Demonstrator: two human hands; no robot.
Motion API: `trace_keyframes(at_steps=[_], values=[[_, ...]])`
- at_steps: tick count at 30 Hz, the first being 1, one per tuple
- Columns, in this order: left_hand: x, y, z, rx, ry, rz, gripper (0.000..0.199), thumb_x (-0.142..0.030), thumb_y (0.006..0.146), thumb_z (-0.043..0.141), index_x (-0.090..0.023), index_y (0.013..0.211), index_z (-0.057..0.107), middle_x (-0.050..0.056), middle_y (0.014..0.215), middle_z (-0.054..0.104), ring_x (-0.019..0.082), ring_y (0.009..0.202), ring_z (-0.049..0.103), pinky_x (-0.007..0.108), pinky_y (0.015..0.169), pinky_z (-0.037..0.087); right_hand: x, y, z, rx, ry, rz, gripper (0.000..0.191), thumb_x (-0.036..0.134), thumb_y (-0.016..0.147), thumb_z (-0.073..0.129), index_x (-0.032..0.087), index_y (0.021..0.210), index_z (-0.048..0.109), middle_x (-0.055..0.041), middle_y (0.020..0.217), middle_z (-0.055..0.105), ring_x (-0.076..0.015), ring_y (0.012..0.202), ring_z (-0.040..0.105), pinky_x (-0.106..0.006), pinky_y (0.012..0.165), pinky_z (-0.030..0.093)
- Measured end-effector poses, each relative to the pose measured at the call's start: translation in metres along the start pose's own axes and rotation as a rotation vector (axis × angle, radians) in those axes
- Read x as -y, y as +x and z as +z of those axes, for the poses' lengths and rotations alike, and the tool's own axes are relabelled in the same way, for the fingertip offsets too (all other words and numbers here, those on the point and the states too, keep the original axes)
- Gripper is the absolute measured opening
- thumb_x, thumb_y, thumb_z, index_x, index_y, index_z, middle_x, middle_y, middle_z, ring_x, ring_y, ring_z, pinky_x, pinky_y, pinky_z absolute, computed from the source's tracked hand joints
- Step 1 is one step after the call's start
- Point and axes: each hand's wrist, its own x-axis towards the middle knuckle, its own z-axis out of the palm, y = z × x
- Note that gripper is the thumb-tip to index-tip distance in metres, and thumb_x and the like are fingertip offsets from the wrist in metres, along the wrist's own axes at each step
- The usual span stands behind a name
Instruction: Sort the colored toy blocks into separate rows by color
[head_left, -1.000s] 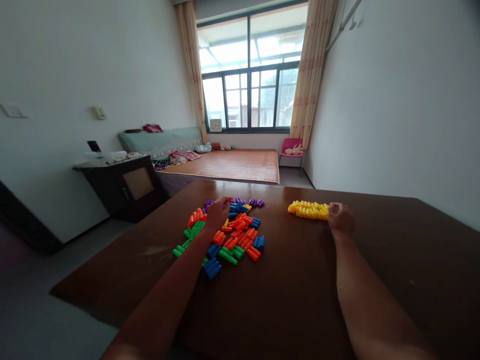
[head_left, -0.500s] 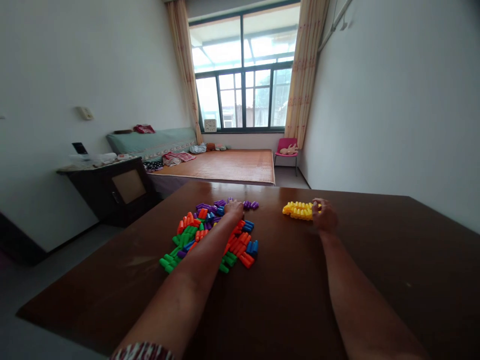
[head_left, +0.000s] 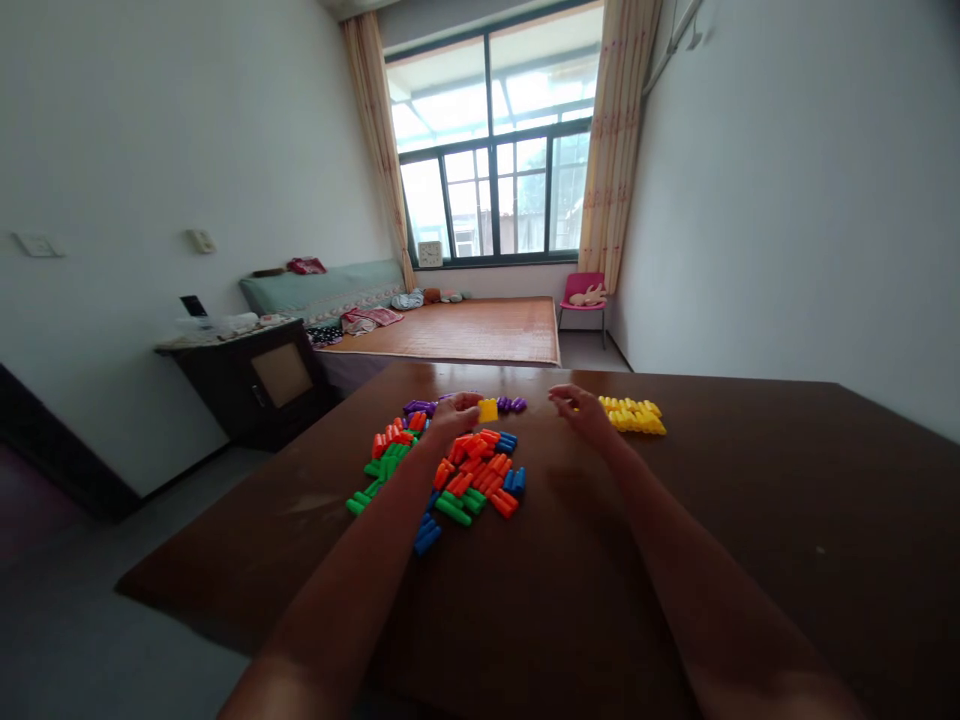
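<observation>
Between the fingers of my left hand is a small yellow plastic piece, raised over the far side of a mixed pile. My right hand hovers apart from it, fingers spread and holding nothing that I can see. Just right of that hand lie yellow pieces in rows. Under and around my left arm are orange pieces, green pieces, blue pieces and purple pieces. My left forearm hides part of the pile.
All the pieces lie on a dark brown table. Beyond its far edge stand a bed with a woven mat and a pink chair with a soft toy. A dark cabinet is at the left.
My left hand has come up from the pile with a yellow piece. My right hand has let go of the yellow rows and moved left toward the other hand. The view has shifted slightly.
</observation>
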Motion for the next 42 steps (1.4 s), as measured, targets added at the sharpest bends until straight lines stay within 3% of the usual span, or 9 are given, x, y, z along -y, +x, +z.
trace_keyframes(at_steps=[4,9,15,19,22,25,30,35,42], values=[[0.005,-0.028,0.018,0.055,-0.479,-0.064,0.032,-0.029,0.072,0.073,-0.015,0.099,0.063,0.007,0.097,0.069,0.015,0.083,0.068,0.030,0.080,0.056,0.030,-0.011,0.054,0.352,0.266,-0.033,0.038,0.043,0.080,0.058,0.024,0.113,0.061,-0.0048,0.098,0.069,-0.0171,0.076,0.064,-0.030,0.065,0.053],[0.009,-0.044,0.028,0.061,-0.610,-0.085,0.044,-0.033,0.064,0.081,-0.015,0.100,0.063,0.006,0.094,0.069,0.014,0.080,0.067,0.025,0.073,0.055,0.031,-0.012,0.070,0.284,0.411,0.003,0.034,0.040,0.074,0.064,0.019,0.101,0.063,-0.0052,0.093,0.070,-0.0173,0.081,0.065,-0.031,0.075,0.053],[0.011,-0.050,0.026,-0.013,-0.539,-0.094,0.044,-0.034,0.063,0.081,-0.014,0.099,0.065,0.003,0.086,0.068,0.012,0.073,0.066,0.022,0.066,0.054,-0.014,0.008,-0.011,-0.143,0.357,0.169,0.039,0.046,0.067,0.067,0.018,0.094,0.063,-0.0071,0.092,0.071,-0.0197,0.085,0.066,-0.035,0.081,0.052],[0.009,-0.050,0.025,-0.074,-0.506,-0.096,0.037,-0.033,0.062,0.079,-0.014,0.093,0.067,0.002,0.084,0.068,0.011,0.070,0.065,0.021,0.065,0.053,-0.075,-0.008,-0.099,-0.636,0.023,0.324,0.035,0.045,0.068,0.065,0.017,0.088,0.063,-0.0106,0.090,0.070,-0.0208,0.081,0.065,-0.036,0.078,0.052],[0.009,-0.050,0.026,-0.092,-0.465,-0.076,0.036,-0.035,0.061,0.077,-0.014,0.089,0.068,0.002,0.082,0.069,0.012,0.070,0.065,0.022,0.065,0.053,-0.117,-0.034,-0.140,-0.828,-0.256,0.556,0.026,0.037,0.067,0.065,0.015,0.081,0.062,-0.0123,0.084,0.069,-0.0222,0.073,0.064,-0.039,0.073,0.051],[0.012,-0.049,0.027,-0.104,-0.424,-0.058,0.035,-0.036,0.061,0.076,-0.013,0.087,0.068,0.003,0.082,0.069,0.012,0.071,0.065,0.023,0.066,0.053,-0.137,-0.048,-0.149,-0.861,-0.314,0.649,0.020,0.031,0.066,0.065,0.014,0.076,0.061,-0.0126,0.079,0.069,-0.0226,0.069,0.063,-0.040,0.071,0.050],[0.022,-0.045,0.026,-0.125,-0.352,-0.027,0.034,-0.036,0.063,0.073,-0.013,0.088,0.069,0.004,0.084,0.070,0.014,0.075,0.065,0.024,0.067,0.053,-0.129,-0.036,-0.136,-0.981,-0.287,0.537,0.029,0.035,0.072,0.060,0.013,0.091,0.064,-0.0129,0.089,0.070,-0.0219,0.076,0.064,-0.034,0.072,0.050],[0.025,-0.044,0.028,-0.143,-0.253,0.029,0.028,-0.034,0.067,0.068,-0.013,0.087,0.071,0.005,0.081,0.071,0.016,0.075,0.066,0.025,0.066,0.053,-0.107,-0.012,-0.120,-0.765,-0.400,0.496,0.033,0.043,0.076,0.060,0.016,0.094,0.066,-0.0111,0.090,0.071,-0.0217,0.079,0.065,-0.033,0.075,0.049],[0.020,-0.043,0.024,-0.173,-0.244,0.048,0.024,-0.030,0.069,0.065,-0.014,0.086,0.071,0.006,0.082,0.072,0.017,0.076,0.067,0.024,0.064,0.052,-0.094,0.025,-0.099,-0.458,-0.664,0.745,0.034,0.051,0.075,0.062,0.023,0.095,0.068,-0.0110,0.088,0.067,-0.0271,0.087,0.063,-0.040,0.076,0.047]])
